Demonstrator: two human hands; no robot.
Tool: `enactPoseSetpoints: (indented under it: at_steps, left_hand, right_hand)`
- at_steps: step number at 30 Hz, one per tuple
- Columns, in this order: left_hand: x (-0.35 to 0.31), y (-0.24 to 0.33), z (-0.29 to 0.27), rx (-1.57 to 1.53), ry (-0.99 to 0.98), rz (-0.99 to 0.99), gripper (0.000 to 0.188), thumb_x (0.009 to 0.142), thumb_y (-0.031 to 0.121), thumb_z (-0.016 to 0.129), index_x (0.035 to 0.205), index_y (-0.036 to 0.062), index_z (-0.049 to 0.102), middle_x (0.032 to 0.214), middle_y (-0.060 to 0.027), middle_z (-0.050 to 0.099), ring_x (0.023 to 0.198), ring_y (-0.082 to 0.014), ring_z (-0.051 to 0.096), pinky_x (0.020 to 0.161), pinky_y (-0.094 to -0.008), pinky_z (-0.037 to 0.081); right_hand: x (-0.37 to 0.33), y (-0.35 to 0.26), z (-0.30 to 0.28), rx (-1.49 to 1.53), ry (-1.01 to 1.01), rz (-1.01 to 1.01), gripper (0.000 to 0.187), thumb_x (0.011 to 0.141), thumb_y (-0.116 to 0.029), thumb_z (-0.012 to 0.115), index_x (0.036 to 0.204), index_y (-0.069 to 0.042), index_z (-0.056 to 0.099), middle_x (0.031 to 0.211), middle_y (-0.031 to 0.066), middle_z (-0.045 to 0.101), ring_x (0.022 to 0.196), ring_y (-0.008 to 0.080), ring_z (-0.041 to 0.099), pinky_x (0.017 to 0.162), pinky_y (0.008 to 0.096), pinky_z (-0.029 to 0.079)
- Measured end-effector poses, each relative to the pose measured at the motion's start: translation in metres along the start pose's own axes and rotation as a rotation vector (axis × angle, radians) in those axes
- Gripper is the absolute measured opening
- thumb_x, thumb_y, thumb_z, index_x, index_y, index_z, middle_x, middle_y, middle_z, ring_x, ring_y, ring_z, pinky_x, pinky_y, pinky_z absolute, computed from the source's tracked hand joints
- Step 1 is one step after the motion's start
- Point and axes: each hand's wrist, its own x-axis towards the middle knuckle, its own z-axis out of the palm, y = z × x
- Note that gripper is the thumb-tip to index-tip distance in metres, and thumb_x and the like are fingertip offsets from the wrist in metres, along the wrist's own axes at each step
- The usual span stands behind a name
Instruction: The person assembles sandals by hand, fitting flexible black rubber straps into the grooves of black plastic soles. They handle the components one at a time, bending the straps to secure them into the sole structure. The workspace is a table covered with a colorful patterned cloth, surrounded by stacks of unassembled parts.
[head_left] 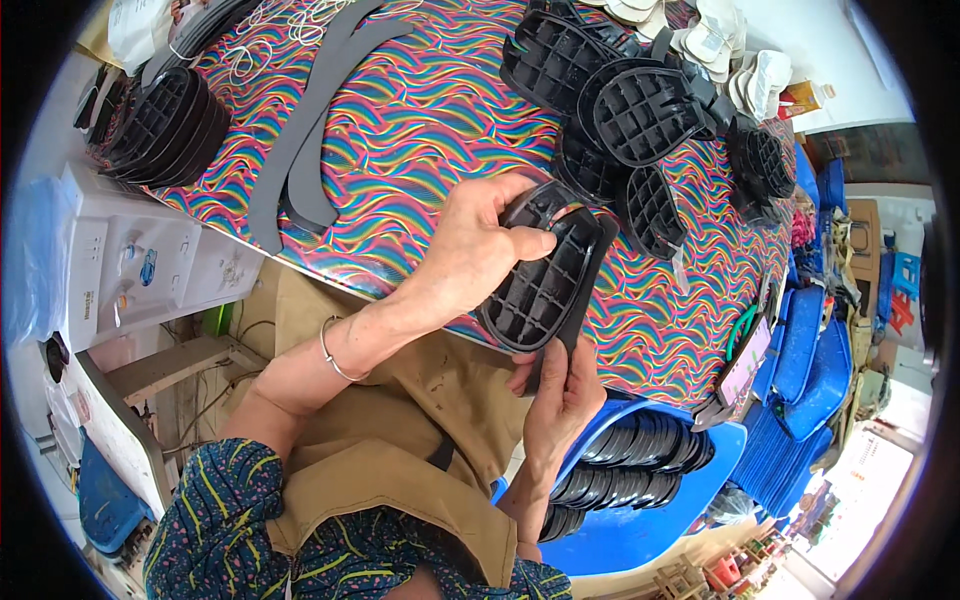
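Over the near edge of the table I hold a black shoe sole [537, 295] with a grid of ribs inside its raised rim. My left hand [478, 240] grips its far end, the thumb pressed on the inside and the fingers hidden behind. A dark strip [597, 275] runs along the sole's right side, against the rim. At the near end, my right hand [565, 388] pinches the strip between thumb and fingers, close to the sole. Just beyond lie more black soles [640, 112], heaped loosely on the table.
Curved dark strips [305, 160] lie across the patterned table [430, 110], left of the hands. A stack of soles [170, 130] stands at the far left. Below the table's right edge, a blue tub [655, 535] holds rows of soles. A phone [748, 360] rests near the right edge.
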Motion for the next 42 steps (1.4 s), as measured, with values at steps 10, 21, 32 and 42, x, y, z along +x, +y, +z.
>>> enactPoseSetpoints:
  at_steps: [10, 21, 32, 42]
  left_hand:
    - [-0.005, 0.001, 0.010, -0.144, 0.111, 0.076, 0.021, 0.076, -0.006, 0.063, 0.097, -0.0053, 0.066, 0.080, -0.0031, 0.066, 0.071, -0.0078, 0.061, 0.063, -0.0243, 0.049]
    - [-0.030, -0.016, 0.021, -0.021, 0.101, 0.420, 0.025, 0.092, 0.006, 0.064, 0.114, 0.0016, 0.052, 0.101, -0.0043, 0.060, 0.094, -0.0078, 0.057, 0.080, -0.0247, 0.047]
    - [-0.008, 0.029, -0.068, -0.021, -0.652, 0.071, 0.035, 0.077, 0.017, 0.081, 0.103, -0.0002, 0.065, 0.112, -0.0156, 0.066, 0.112, -0.0249, 0.061, 0.095, -0.0365, 0.048]
    - [-0.011, 0.022, -0.051, 0.347, -0.504, -0.042, 0.035, 0.071, 0.024, 0.088, 0.086, 0.0080, 0.060, 0.084, -0.0008, 0.062, 0.076, -0.0126, 0.056, 0.074, -0.0272, 0.045]
  right_hand:
    - [-0.011, 0.006, 0.008, -0.122, 0.048, -0.105, 0.022, 0.103, -0.011, 0.049, 0.116, 0.003, 0.061, 0.060, 0.0023, 0.055, 0.048, 0.0056, 0.049, 0.044, 0.0208, 0.033]
    - [0.005, 0.000, 0.005, 0.123, 0.204, -0.122, 0.028, 0.098, -0.010, 0.059, 0.122, 0.004, 0.061, 0.076, -0.0003, 0.061, 0.053, 0.0039, 0.047, 0.046, 0.0180, 0.034]
    - [0.027, -0.001, -0.033, -0.563, 0.010, -0.870, 0.056, 0.069, 0.013, 0.062, 0.125, 0.009, 0.060, 0.105, 0.0254, 0.069, 0.086, 0.0348, 0.071, 0.074, 0.0371, 0.056]
    - [0.024, 0.009, -0.010, -0.743, 0.029, -1.126, 0.039, 0.082, 0.008, 0.059, 0.120, 0.012, 0.058, 0.099, 0.0234, 0.067, 0.065, 0.0221, 0.063, 0.053, 0.0301, 0.049]
